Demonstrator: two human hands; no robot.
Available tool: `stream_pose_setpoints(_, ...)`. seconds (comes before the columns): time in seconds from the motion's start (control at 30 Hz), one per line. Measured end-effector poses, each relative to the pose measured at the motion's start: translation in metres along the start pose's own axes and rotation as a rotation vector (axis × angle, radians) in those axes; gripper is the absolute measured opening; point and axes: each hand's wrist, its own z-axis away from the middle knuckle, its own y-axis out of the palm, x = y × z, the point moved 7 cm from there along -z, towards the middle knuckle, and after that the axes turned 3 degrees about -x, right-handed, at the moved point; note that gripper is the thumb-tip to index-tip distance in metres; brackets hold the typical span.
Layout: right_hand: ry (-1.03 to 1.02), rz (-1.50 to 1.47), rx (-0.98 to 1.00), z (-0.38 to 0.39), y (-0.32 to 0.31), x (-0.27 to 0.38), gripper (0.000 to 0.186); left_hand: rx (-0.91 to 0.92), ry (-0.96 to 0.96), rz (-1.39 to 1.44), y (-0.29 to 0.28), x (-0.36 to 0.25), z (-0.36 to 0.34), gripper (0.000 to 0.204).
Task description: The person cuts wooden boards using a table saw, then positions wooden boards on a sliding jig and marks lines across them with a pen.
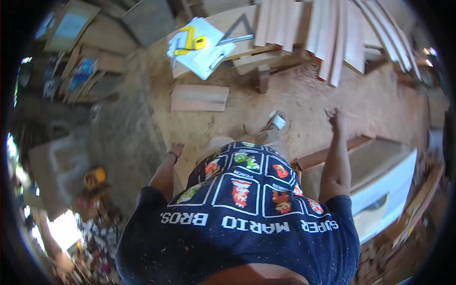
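My left hand (177, 148) hangs beside my dark printed T-shirt, fingers loosely apart and holding nothing visible. My right hand (337, 118) is low at my right, its fingers curled; what they hold, if anything, is too small to make out. Beneath that arm is a wooden piece with a white side (394, 185). Ahead, a bench carries white papers or boards (209, 61), a yellow tool (190, 38), a metal square (237, 38) and several long pale planks (332, 52).
A loose board (199, 97) lies on the dusty floor before me, left of my sandalled foot (278, 121). Stacked sheets (107, 31) and clutter stand along the left, with a yellow object (95, 176) lower down. More timber (418, 204) lies at the far right.
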Motion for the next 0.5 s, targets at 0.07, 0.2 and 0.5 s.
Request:
stream_pose_setpoints(0.07,-0.015,0.008,0.033,-0.061,0.009,0.037,0.042,0.157,-0.321,0.685,0.004,-0.028,0.009,0.032)
stream_pose_setpoints(0.2,0.036,-0.045,-0.006,-0.154,0.038,0.104,0.072,0.091,-0.422,0.98,-0.094,-0.128,0.038,0.042)
stream_pose_setpoints(0.5,0.082,-0.686,0.099,-0.221,0.11,0.168,0.051,0.099,-0.528,0.887,-0.159,-0.183,0.072,0.06)
